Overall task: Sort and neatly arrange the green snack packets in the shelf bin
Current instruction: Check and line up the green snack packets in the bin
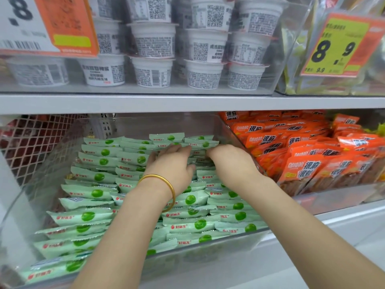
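Green packets [93, 192] fill a clear bin [208, 253], long sides running left to right; both hands work the far rows – left hand [173, 163] flat-fingered on packets, right hand [229, 161] just beside it, fingertips buried, grip unclear.

Snack packets [91, 192]: pale mint green w/ bright green round fruit, small red logo. Orange packets [302, 163]: white panels, black chars. Cups [153, 73]: white, black QR codes & barcodes. Price tag [337, 44]: yellow, black digits, orange edge. Bangle [166, 184]: gold. Mesh [35, 142]: white diamond lattice over dark red.
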